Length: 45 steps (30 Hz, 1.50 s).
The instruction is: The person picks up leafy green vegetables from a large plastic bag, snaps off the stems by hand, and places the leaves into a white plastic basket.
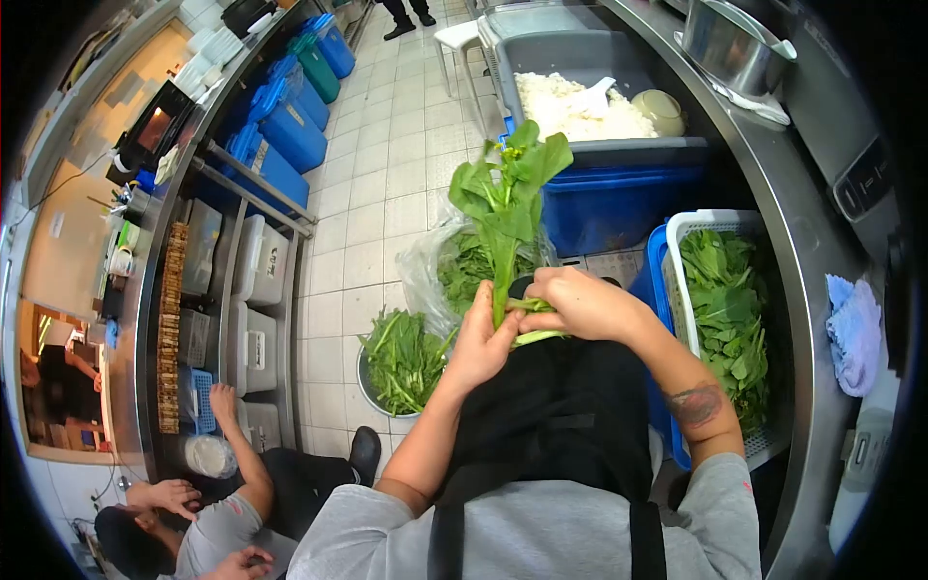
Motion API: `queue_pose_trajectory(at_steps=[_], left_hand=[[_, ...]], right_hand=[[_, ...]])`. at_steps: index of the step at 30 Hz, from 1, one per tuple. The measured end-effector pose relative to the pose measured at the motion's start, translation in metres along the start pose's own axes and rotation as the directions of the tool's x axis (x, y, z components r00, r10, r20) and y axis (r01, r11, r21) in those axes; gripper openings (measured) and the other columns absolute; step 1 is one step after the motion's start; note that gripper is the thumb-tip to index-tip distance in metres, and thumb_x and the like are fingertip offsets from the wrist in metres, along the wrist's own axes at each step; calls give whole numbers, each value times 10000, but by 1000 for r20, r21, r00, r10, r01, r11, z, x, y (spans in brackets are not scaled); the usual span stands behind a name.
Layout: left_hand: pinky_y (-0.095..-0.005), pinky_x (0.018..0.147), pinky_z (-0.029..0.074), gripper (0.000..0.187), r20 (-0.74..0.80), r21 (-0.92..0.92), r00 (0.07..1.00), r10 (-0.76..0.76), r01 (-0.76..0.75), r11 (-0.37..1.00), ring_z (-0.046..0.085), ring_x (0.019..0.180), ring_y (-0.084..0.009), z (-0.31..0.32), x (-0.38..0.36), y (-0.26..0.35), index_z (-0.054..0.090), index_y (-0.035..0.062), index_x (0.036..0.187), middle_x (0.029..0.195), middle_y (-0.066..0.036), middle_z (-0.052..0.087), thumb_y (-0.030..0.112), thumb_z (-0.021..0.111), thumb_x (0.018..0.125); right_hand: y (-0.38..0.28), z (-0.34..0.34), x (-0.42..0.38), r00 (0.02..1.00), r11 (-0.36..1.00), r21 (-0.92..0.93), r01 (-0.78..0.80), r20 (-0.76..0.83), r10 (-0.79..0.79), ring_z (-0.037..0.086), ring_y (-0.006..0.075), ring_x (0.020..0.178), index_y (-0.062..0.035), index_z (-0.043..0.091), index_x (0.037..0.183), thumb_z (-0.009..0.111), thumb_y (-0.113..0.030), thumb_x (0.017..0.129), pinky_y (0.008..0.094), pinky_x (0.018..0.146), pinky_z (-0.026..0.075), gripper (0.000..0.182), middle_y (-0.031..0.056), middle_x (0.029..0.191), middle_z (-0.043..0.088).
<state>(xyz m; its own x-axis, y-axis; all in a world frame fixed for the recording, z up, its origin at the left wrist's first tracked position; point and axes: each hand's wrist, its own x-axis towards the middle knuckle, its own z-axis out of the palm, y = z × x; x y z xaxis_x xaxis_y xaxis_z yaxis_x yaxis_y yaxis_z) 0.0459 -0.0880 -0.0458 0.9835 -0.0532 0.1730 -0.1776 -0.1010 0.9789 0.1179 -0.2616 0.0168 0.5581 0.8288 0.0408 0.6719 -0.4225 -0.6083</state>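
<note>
My left hand (482, 340) is closed around the lower stem of a leafy choy sum stalk (505, 217), its broad leaves and small yellow flowers pointing up and away from me. My right hand (583, 304) pinches the thin side stems near the stalk's base, close to my left fingers. Beyond my hands, loose leaves lie in a clear plastic bag (422, 280). A metal bowl (371, 394) on the floor to the left is heaped with trimmed green stems (404, 360). On my right, a white basket (682, 280) holds more leafy greens (723, 314).
A grey tub (619, 145) of white rice (551, 104) with a scoop stands ahead. Steel counters (807, 290) run along both sides. Blue bins (290, 121) line the left. A co-worker (227, 517) sits low at left; another person's legs (406, 14) show far ahead.
</note>
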Motion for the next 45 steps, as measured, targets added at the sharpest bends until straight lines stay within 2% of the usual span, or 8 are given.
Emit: queue_pose_trajectory(at_steps=[9,13,17,20,33,36,40,45], left_hand=[[-204,424,342,142,-72,-137,979,-189,178,975,395,478,-63,-11,9,0,342,87,1089,655,-49,476,190,379,998],[-197,372,350,309,279,-655,934,-224,356,666,362,407,-82,-29,2,6,354,162,1212,644,-86,448,384,344,997],[-196,339,256,365,459,-869,887,-56,461,180,265,367,-60,-29,-2,-2,432,171,1238,643,-45,378,419,322,994],[-207,337,215,375,476,-879,877,63,472,63,235,357,-67,-21,1,-5,417,180,1260,646,-49,385,425,323,993],[-198,318,175,380,518,-765,829,211,560,-319,222,350,-73,19,-7,17,391,90,839,549,-51,371,399,252,1012],[-197,334,215,391,512,-791,837,191,546,-274,231,355,-67,20,-3,20,391,90,839,562,-39,371,414,253,1009],[-201,381,288,304,357,-821,910,-210,413,394,290,385,-61,14,5,24,422,88,904,613,-24,426,361,333,1005],[-212,445,345,165,-196,-197,970,-144,105,975,413,491,-54,1,9,15,476,65,908,631,-5,489,205,434,985]], right_hand=[[25,-12,-10,995,991,-97,-94,-38,90,608,375,868,-19,617,912,606,-128,735,455,761,487,208,192,900,624],[21,-41,-12,950,875,428,-227,-99,295,616,364,829,-7,584,904,597,-102,795,380,708,489,146,195,848,630],[10,-15,2,778,965,61,256,-606,-168,591,215,659,-37,637,971,623,-63,796,336,588,445,178,70,743,593],[3,-14,1,683,881,-388,272,-567,-461,556,173,610,-81,662,969,654,-108,753,319,545,389,218,25,694,545],[8,2,1,468,793,-570,218,-652,-597,541,139,630,-82,681,958,637,-110,687,284,545,412,276,19,804,567],[9,1,2,492,834,-523,172,-688,-533,581,178,664,-50,663,916,669,-83,663,304,555,447,256,53,828,591],[14,4,8,649,967,-243,73,-725,-231,615,283,665,-21,644,823,675,-144,741,365,575,484,152,111,776,633],[42,-10,4,742,859,497,-124,-529,413,657,235,663,13,612,852,627,-226,849,352,589,475,239,176,686,619]])
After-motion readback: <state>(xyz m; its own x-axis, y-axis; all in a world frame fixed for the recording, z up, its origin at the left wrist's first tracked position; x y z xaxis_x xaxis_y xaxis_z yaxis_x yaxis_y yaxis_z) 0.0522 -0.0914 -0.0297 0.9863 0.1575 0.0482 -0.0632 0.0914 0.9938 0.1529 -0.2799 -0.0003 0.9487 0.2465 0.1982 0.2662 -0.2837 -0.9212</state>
